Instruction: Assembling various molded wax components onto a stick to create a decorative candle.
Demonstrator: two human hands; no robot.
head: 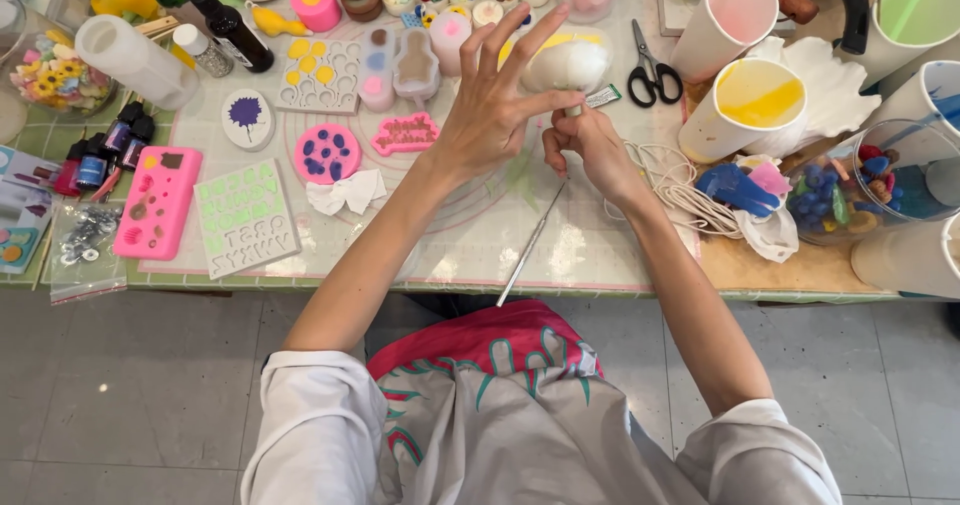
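Bright, even daylight — soft and diffuse, its direction hard to tell. Shadows weak: only faint soft ones under the left hand [490,115] and right hand [590,145], and a dark band under the tabletop's [440,255] near edge. Mild glare on the clear mat near that edge and on the white cups [735,15] at the far right corner. Colours saturated, no clipping elsewhere. Focus sharp at table centre; slight softness at the far edge. Wide lens — the near edge bows a little, and things at the left and right edges lean outward. No motion blur on the hands.
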